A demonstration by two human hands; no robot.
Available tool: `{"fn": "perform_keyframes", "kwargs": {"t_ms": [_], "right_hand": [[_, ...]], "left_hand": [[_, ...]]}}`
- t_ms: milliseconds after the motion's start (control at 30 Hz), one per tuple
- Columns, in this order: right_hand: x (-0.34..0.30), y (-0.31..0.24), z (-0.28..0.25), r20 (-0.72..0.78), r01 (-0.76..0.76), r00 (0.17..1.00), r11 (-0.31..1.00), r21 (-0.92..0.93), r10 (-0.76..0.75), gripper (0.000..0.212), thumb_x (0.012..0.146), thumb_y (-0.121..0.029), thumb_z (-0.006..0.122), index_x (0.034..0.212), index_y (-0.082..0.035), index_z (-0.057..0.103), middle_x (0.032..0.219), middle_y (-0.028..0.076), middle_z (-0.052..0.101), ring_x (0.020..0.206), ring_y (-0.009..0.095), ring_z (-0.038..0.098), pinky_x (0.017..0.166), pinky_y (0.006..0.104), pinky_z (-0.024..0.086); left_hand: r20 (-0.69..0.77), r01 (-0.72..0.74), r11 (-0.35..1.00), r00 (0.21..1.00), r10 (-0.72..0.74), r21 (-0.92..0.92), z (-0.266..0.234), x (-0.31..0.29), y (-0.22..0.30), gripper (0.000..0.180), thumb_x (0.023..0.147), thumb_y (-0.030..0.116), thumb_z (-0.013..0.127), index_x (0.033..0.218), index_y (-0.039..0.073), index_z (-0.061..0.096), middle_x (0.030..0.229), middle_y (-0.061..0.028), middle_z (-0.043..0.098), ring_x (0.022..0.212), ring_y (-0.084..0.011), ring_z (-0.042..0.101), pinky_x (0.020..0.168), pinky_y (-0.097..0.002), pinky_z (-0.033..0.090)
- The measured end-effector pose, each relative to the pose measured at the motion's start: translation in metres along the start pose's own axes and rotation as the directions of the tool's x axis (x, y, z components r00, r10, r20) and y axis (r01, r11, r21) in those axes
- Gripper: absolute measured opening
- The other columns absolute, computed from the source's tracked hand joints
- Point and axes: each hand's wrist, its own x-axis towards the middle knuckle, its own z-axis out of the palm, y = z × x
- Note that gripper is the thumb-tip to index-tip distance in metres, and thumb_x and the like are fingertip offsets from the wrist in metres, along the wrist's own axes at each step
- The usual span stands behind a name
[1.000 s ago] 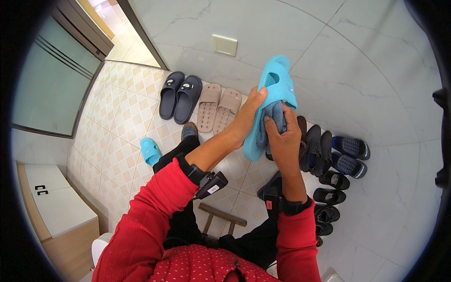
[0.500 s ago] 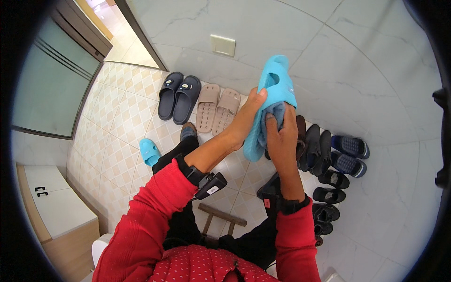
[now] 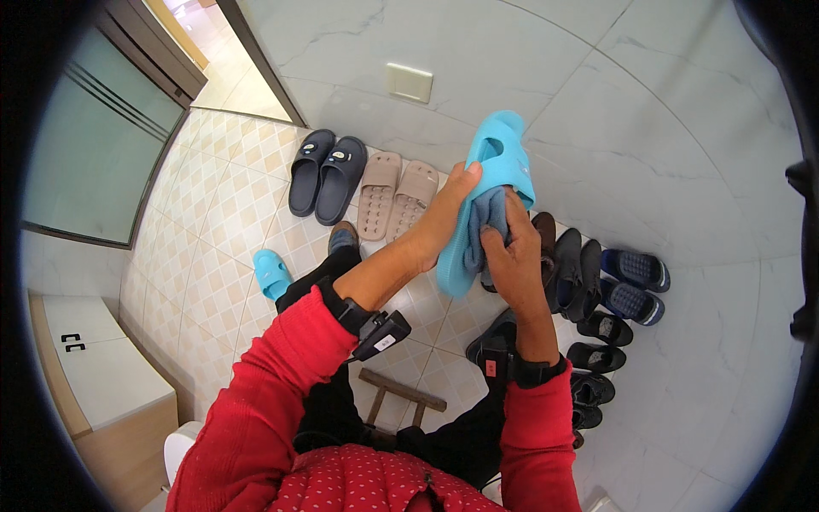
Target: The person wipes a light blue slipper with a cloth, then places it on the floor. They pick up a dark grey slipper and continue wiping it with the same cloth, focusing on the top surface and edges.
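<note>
A bright blue slipper [image 3: 507, 164] is held up in front of me, toe pointing away. My left hand [image 3: 450, 209] grips its left edge, with the thumb at the strap and the fingers hidden under the sole. In my right hand [image 3: 515, 252] is a grey-blue cloth [image 3: 486, 224], bunched against the footbed and partly under the strap. Thumb and fingers pinch the cloth. The matching blue slipper [image 3: 272, 275] lies on the floor to the left, beside my leg.
Dark grey slippers [image 3: 339, 181] and beige slippers [image 3: 375, 196] stand along the wall [image 3: 358, 43]. On the right, several dark shoes [image 3: 567, 264] and blue slippers [image 3: 633, 300] form a row. A wooden stool frame [image 3: 401, 391] shows between my legs. A white cabinet [image 3: 111, 367] stands at left.
The held slipper has dropped slightly toward me. My right hand has drawn the cloth back a little from under the strap, so more of the cloth shows.
</note>
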Motion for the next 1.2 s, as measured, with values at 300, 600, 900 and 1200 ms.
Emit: {"fn": "perform_keyframes", "kwargs": {"t_ms": [300,600,900,1200], "right_hand": [[0.001,-0.016,-0.019,0.098,-0.007,0.995,0.953,0.302,-0.024,0.051,0.071,0.006,0.045,0.118,-0.003,0.065,0.125,0.017,0.060,0.113,0.029,0.060,0.100,0.0350,0.044],[-0.006,-0.031,0.009,0.089,0.251,0.964,0.968,-0.003,-0.250,0.040,0.065,0.005,0.058,0.100,-0.011,0.069,0.119,0.011,0.061,0.106,0.034,0.057,0.095,0.0419,0.045],[-0.013,-0.023,-0.014,0.226,0.210,0.952,0.978,0.000,-0.204,0.023,0.062,0.005,0.054,0.073,-0.008,0.070,0.102,0.013,0.064,0.093,0.029,0.062,0.088,0.0332,0.047],[-0.002,0.000,-0.030,-0.276,-0.070,0.956,0.990,0.126,0.103,0.025,0.077,0.007,0.053,0.095,-0.003,0.068,0.104,0.013,0.060,0.097,0.024,0.060,0.086,0.0310,0.047]], "left_hand": [[-0.038,-0.038,0.987,0.999,0.033,-0.155,-0.011,0.010,0.008,0.064,0.091,0.066,0.048,0.129,0.015,0.041,0.117,-0.0078,0.050,0.107,-0.0201,0.053,0.092,-0.0395,0.048],[-0.110,-0.106,0.976,0.990,0.087,-0.189,-0.018,0.019,0.001,0.063,0.089,0.065,0.053,0.123,0.012,0.050,0.106,-0.0079,0.058,0.092,-0.0185,0.060,0.078,-0.0346,0.054],[-0.168,-0.097,0.975,0.984,0.064,-0.198,-0.007,0.004,0.024,0.068,0.092,0.065,0.046,0.124,0.005,0.049,0.100,-0.0138,0.060,0.079,-0.0260,0.064,0.066,-0.0395,0.056],[-0.072,-0.015,0.961,0.997,-0.006,-0.277,-0.002,-0.001,0.029,0.072,0.093,0.063,0.045,0.134,0.004,0.048,0.119,-0.0174,0.062,0.098,-0.0301,0.066,0.083,-0.0455,0.055]]}}
